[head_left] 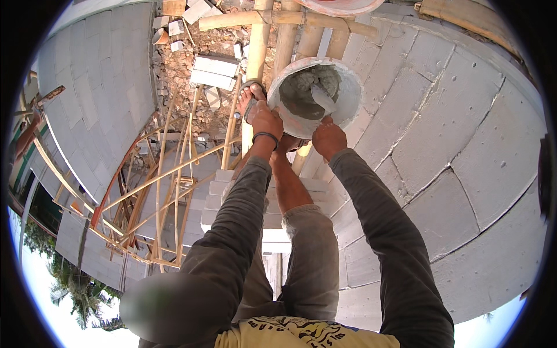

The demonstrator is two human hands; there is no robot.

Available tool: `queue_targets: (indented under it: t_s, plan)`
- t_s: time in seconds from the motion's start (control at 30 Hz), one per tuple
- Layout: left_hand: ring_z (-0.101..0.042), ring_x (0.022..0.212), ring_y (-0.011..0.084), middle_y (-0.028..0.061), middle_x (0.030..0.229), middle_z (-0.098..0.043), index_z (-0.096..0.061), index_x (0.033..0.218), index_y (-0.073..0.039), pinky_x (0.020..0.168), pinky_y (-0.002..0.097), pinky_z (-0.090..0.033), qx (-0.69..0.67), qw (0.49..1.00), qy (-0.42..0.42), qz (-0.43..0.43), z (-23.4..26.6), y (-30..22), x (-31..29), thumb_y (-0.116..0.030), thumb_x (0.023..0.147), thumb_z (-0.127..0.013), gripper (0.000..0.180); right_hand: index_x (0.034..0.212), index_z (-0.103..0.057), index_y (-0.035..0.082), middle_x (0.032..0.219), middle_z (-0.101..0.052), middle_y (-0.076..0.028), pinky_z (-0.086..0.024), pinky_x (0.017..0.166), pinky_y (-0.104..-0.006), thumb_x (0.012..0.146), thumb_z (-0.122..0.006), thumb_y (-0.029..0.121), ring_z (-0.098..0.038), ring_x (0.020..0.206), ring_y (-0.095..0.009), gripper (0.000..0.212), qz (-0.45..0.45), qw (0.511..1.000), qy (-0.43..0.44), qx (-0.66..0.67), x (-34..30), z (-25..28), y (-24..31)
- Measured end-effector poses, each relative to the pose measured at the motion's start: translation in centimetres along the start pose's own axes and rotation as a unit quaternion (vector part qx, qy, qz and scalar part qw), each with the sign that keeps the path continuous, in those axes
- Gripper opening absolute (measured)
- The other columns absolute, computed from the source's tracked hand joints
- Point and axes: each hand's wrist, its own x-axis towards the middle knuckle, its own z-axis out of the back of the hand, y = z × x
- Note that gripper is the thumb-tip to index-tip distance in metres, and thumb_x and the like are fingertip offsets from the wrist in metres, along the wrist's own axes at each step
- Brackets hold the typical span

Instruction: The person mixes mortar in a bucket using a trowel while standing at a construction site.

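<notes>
A tall wall of pale grey concrete blocks (429,133) with mortar joints fills the right side, and a second block wall (98,75) curves along the left in the fisheye view. Between them lies a strip of rubble-strewn ground (174,64), in daylight, with trees (75,284) and sky at the lower left rim. Thick bamboo poles (259,49), crossed near the top by another bamboo length (232,20), form the footing beside the right wall; a sandalled foot (253,95) stands on the leftmost of them.

That pole marks the footing's left edge, beyond which it opens onto the rubble. A tangle of thin poles (159,191) takes up the lower part of that gap, and stacked blocks (217,200) sit by the person's legs. On the right the wall is just beside the bucket; ahead, part of another container (342,4) shows at the top.

The round bucket (353,95) lies directly in front of the hands, between and just beyond them. The left hand (268,123) is bent at its near left rim; with fingers partly hidden, I cannot tell how firmly it closes. The right hand (329,139) is wrapped around the handle of a trowel (322,98), whose blade rests in wet grey mortar (299,90).
</notes>
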Motion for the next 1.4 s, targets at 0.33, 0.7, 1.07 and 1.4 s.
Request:
queue_targets:
  t_s: [0.33,0.7,1.07,1.4]
  plan:
    - [-0.051,0.104,0.043,0.0293,0.105,-0.056,-0.044,0.113,0.008,0.09,0.0464,-0.039,0.032,0.997,-0.038,-0.06,0.1,2.4,2.1,-0.012,0.08,-0.058,0.042,0.093,-0.057,-0.01,0.096,-0.056,-0.025,-0.051,0.075,-0.0433,0.081,-0.049,0.015,-0.059,0.087,-0.038,0.028,0.055,0.998,-0.017,0.016,-0.9,2.1,2.9]
    - [-0.056,0.096,0.0438,0.0306,0.103,-0.057,-0.042,0.114,0.004,0.081,0.0487,-0.044,0.087,0.989,-0.079,-0.087,0.1,5.0,2.7,-0.022,0.086,-0.054,0.04,0.081,-0.066,-0.003,0.101,-0.057,-0.022,-0.049,0.081,-0.0402,0.076,-0.054,0.015,-0.059,0.094,-0.034,0.022,0.051,0.998,0.03,0.035,-0.3,3.9,4.1]
    - [-0.06,0.087,0.0429,0.03,0.092,-0.061,-0.044,0.115,0.002,0.075,0.0479,-0.048,0.046,0.99,-0.097,-0.087,0.1,3.8,2.7,-0.022,0.086,-0.056,0.04,0.092,-0.058,-0.01,0.101,-0.058,-0.025,-0.052,0.076,-0.0398,0.083,-0.049,0.014,-0.063,0.088,-0.035,0.027,0.015,0.996,0.084,-0.035,-1.0,-1.5,1.5]
    - [-0.033,0.125,0.0427,0.0332,0.133,-0.035,-0.039,0.123,0.007,0.104,0.0429,-0.028,0.061,0.995,-0.04,-0.065,1.5,2.1,1.1,-0.015,0.082,-0.058,0.05,0.094,-0.061,-0.004,0.103,-0.057,-0.021,-0.052,0.074,-0.0414,0.08,-0.051,0.011,-0.06,0.093,-0.035,0.023,0.085,0.992,0.023,-0.088,-0.3,8.7,0.8]
